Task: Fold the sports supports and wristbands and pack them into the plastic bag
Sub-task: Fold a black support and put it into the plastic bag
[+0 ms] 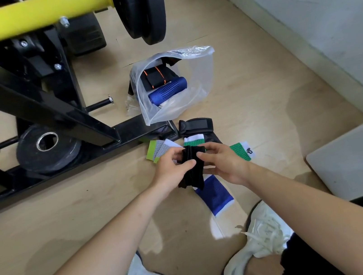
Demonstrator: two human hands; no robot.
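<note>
centre: my left hand (173,167) and right hand (225,163) both pinch a bunched black band (192,176), its shape hard to read | upper centre: bag (200,82) lies open on the floor, blue roll (168,91) and black-orange support (154,77) inside, partly veiled by plastic | behind my hands: green band (241,151) and blue band (216,198), both half hidden

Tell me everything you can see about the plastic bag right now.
The plastic bag is clear, thin and crumpled, lying on the wooden floor beside the black machine frame. Its mouth gapes open. Inside lie a black support with orange stripes and a rolled blue support, something white beneath them. Neither the left hand nor the right hand touches it; both grip a black band.
</note>
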